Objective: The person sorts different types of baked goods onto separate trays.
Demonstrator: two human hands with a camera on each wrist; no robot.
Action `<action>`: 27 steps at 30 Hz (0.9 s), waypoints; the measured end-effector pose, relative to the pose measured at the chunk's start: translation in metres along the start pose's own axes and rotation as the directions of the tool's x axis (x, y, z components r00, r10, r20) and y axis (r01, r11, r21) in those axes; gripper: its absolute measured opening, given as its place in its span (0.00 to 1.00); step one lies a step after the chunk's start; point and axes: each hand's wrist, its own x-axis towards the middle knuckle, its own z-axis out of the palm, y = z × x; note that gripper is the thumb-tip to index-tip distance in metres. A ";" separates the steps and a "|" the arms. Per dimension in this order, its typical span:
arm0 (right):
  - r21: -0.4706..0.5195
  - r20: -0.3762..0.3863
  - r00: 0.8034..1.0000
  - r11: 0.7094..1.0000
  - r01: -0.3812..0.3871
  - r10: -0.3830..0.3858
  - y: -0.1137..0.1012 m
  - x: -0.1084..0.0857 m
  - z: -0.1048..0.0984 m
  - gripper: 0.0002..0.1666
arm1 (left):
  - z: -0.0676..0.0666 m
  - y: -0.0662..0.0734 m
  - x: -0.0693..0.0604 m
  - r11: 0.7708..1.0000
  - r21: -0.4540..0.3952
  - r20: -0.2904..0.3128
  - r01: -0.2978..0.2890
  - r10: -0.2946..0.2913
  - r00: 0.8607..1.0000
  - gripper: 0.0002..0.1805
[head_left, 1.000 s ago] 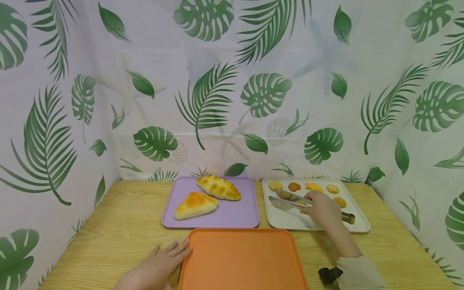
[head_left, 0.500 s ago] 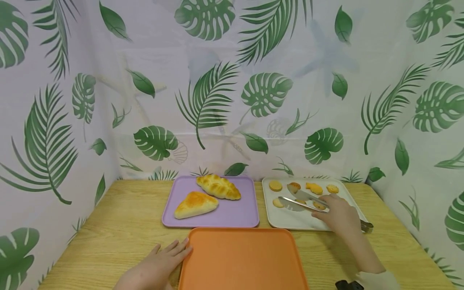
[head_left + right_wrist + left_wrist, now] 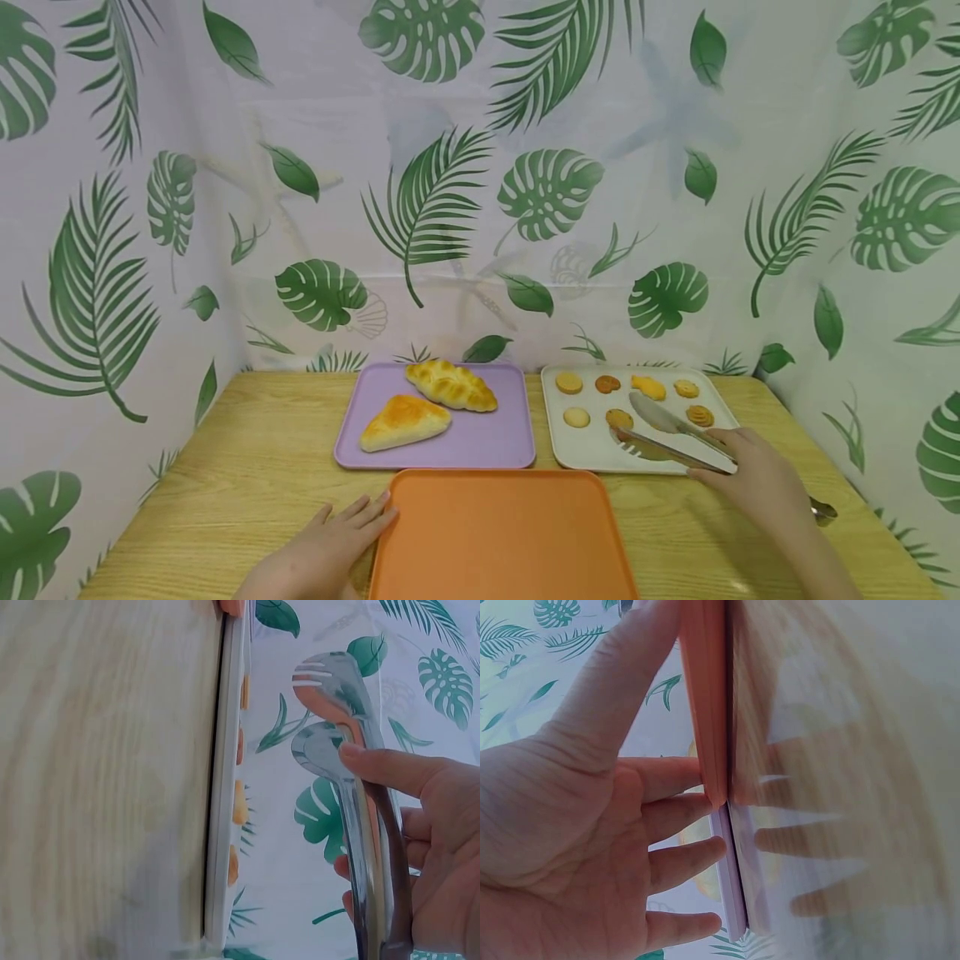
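My right hand (image 3: 765, 479) grips a pair of metal serving tongs (image 3: 660, 415) by the arms, thumb on one side and fingers on the other. The tongs' heads (image 3: 330, 690) are parted, with nothing between them; in the head view they overlap the front right of a cream tray (image 3: 573, 454) of several cookies (image 3: 577, 417). Part of the cookies is hidden behind the tongs. An orange tray (image 3: 502, 533) lies nearest me. At its left rim my left hand (image 3: 322, 550) rests with straight fingers, and the left wrist view shows the thumb and fingertips along that rim.
Behind the orange tray lies a purple tray (image 3: 480, 450) with a triangular bread (image 3: 405, 422) and a braided bread (image 3: 452, 386). The wooden table (image 3: 247, 450) meets a leaf-printed cloth (image 3: 465, 250) at the back and sides.
My right hand has drawn the tongs back and to the right, from the left part of the cream tray toward its front right corner, uncovering the left cookies. The left hand stays put.
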 end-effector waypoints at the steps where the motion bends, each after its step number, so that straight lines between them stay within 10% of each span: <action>1: 0.012 0.008 1.000 1.000 -0.004 0.004 0.002 -0.003 -0.001 0.42 | 0.000 0.000 0.000 1.000 0.000 0.001 0.000 0.000 1.000 0.61; 20: 0.159 0.227 0.973 0.987 0.012 -0.048 0.048 -0.016 0.001 0.30 | -0.001 0.002 -0.001 1.000 -0.012 0.003 -0.001 0.001 1.000 0.62; 27: 0.259 0.369 0.925 0.966 -0.002 -0.097 0.055 -0.018 0.008 0.31 | -0.001 0.002 -0.002 1.000 -0.010 -0.002 -0.014 0.014 1.000 0.64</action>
